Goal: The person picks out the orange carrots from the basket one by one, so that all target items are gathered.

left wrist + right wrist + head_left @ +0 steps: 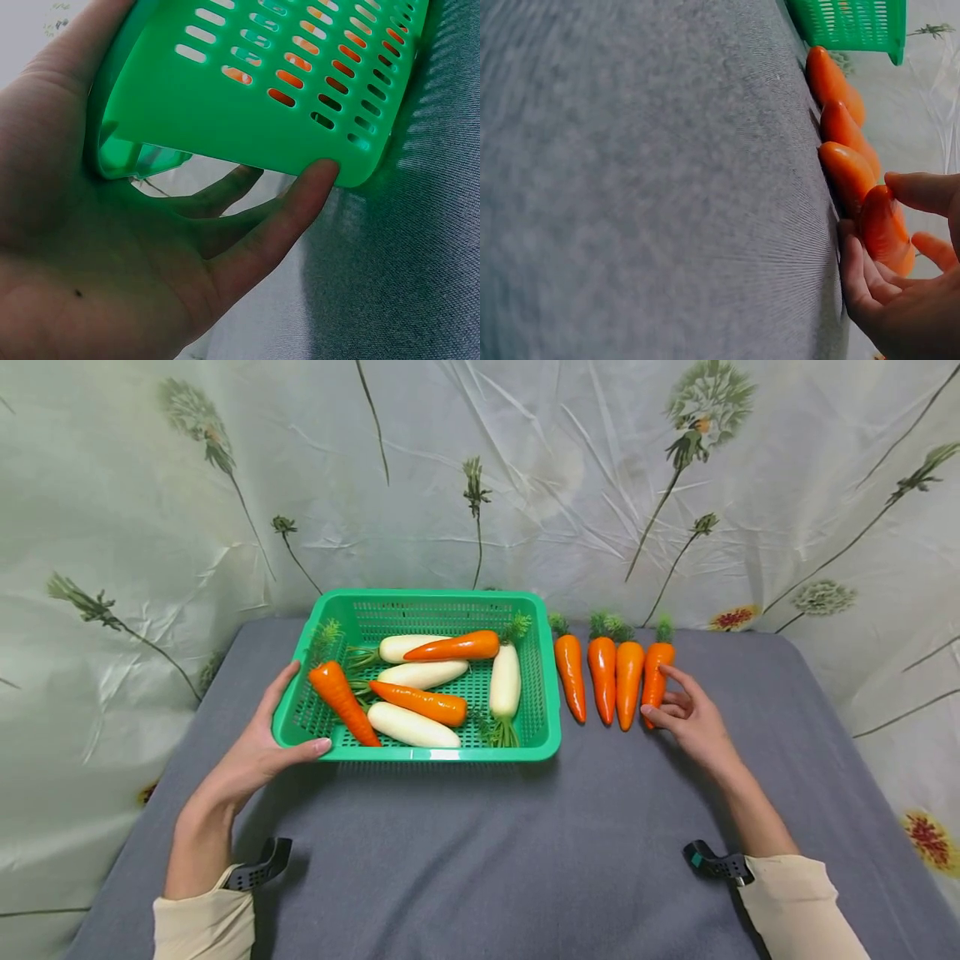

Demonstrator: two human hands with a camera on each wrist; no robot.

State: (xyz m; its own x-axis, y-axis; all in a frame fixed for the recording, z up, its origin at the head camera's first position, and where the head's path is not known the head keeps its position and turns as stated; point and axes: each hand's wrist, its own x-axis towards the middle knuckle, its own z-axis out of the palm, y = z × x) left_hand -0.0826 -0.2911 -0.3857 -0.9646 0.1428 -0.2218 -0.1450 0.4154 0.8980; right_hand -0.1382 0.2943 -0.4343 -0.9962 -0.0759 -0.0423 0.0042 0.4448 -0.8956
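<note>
My left hand (258,750) holds the front left corner of a green perforated plastic basket (435,755), thumb over the front rim. In the left wrist view, its fingers (259,247) reach along the basket's end wall. Inside lie white radishes (415,725) with green tops and orange carrots (420,702); one carrot (345,702) leans on the front rim. Right of the basket, my right hand (697,727) pinches the rightmost carrot (657,664) of a row between thumb and fingers. That carrot (883,225) lies beside its neighbour in the right wrist view.
Other carrots (571,677) lie side by side between basket and right hand, tips toward me. Everything stands on a grey cloth-covered table (480,852). Behind it hangs a pale curtain (420,518) with a plant print. Each wrist wears a black strap (262,867).
</note>
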